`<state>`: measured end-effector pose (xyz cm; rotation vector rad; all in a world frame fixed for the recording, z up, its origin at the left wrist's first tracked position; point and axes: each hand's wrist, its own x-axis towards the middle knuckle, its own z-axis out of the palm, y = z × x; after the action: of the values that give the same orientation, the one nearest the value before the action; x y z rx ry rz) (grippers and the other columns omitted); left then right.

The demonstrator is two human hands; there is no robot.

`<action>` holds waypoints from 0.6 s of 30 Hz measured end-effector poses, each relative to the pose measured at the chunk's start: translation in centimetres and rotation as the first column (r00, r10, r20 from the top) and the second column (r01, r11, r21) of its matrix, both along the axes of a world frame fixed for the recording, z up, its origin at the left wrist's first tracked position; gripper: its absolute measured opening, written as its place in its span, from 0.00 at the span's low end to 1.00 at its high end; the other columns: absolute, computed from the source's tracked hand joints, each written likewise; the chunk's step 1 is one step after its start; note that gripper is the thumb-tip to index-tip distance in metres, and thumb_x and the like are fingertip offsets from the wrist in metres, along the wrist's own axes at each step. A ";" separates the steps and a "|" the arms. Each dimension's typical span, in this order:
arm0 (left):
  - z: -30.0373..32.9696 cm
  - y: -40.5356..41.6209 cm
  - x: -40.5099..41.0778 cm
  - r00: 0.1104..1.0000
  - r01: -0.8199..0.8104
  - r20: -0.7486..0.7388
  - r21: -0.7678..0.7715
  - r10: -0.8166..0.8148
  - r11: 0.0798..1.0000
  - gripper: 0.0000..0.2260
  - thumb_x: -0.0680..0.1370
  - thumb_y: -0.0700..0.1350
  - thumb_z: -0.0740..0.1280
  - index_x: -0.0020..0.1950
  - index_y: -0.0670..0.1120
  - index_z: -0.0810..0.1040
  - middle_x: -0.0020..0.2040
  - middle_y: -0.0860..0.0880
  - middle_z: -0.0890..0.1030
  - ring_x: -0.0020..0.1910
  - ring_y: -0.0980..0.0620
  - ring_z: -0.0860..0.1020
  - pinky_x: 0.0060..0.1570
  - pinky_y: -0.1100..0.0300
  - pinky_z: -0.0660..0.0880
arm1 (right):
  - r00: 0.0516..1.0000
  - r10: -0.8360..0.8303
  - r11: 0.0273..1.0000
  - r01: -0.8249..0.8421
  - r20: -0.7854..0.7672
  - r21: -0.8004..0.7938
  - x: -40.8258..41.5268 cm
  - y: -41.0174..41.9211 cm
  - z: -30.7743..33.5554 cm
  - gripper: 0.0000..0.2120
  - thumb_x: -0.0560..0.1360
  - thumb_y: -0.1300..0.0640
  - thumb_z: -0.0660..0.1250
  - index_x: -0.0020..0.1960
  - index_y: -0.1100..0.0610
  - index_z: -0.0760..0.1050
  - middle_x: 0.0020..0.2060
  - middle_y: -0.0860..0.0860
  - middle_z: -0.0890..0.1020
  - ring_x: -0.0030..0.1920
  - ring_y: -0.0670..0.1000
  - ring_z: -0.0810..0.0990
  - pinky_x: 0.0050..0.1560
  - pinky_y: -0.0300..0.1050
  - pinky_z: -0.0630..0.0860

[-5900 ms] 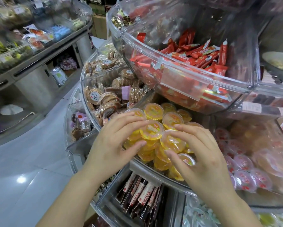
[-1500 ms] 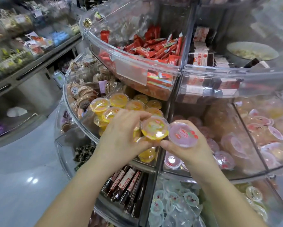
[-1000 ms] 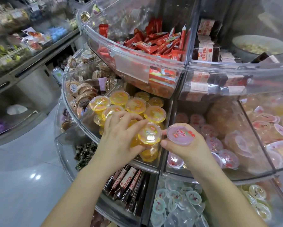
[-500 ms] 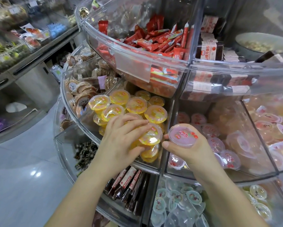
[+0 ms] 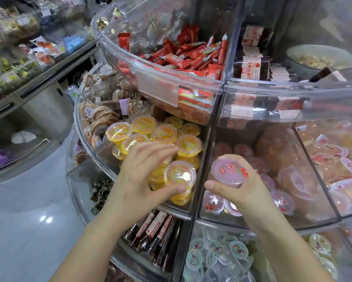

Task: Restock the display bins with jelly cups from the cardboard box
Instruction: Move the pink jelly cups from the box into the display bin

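My left hand (image 5: 142, 176) grips a yellow jelly cup (image 5: 180, 175) at the front of the clear middle-tier bin (image 5: 101, 159), which is piled with several yellow jelly cups (image 5: 165, 133). My right hand (image 5: 238, 190) holds a pink jelly cup (image 5: 229, 172) from below, over the neighbouring bin (image 5: 272, 222) that holds several pink jelly cups (image 5: 283, 200). The cardboard box is out of view.
Above hangs a curved bin of red snack sticks (image 5: 191, 55). Round biscuit packs (image 5: 99, 119) fill the bin to the left. The lower tier holds dark snack bars (image 5: 156, 241) and clear jelly cups (image 5: 217, 255). Shelving (image 5: 28, 78) lines the aisle on the left.
My left hand has lowered the yellow cup toward the front of the yellow pile. My right hand keeps the pink cup over the pink bin, drifting slightly lower.
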<state>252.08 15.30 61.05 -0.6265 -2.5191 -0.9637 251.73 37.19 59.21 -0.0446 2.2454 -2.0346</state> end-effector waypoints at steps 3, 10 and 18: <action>1.3 1.8 0.1 1.000 0.022 0.002 0.108 -0.022 0.994 0.16 0.72 0.52 0.68 0.58 0.50 0.77 0.54 0.56 0.79 0.56 0.55 0.76 0.59 0.59 0.70 | 1.000 -0.022 1.000 0.022 0.000 -0.011 -0.3 1.5 0.1 0.21 0.65 0.62 0.76 0.52 0.47 0.73 0.45 0.45 0.81 0.42 0.37 0.80 0.40 0.28 0.75; 2.4 6.6 0.3 0.992 0.112 0.039 0.095 -0.116 0.989 0.09 0.73 0.49 0.66 0.52 0.49 0.80 0.48 0.61 0.80 0.49 0.64 0.76 0.52 0.69 0.70 | 0.996 -0.082 0.991 0.085 -0.032 0.107 -0.9 5.4 -0.2 0.20 0.64 0.61 0.77 0.52 0.50 0.74 0.45 0.44 0.82 0.43 0.37 0.80 0.42 0.29 0.75; -1.2 16.6 -2.2 0.591 -0.220 0.739 0.534 -0.324 0.816 0.31 0.74 0.44 0.70 0.73 0.53 0.57 0.65 0.51 0.70 0.61 0.57 0.74 0.62 0.56 0.72 | 0.983 -0.139 0.956 0.166 -0.122 0.241 -5.8 8.2 -1.8 0.23 0.62 0.60 0.78 0.54 0.53 0.76 0.45 0.44 0.81 0.44 0.36 0.79 0.43 0.26 0.73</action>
<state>249.91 31.93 59.84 -0.0147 -2.6016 -2.3818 245.88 45.35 57.41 0.0474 2.6297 -1.8376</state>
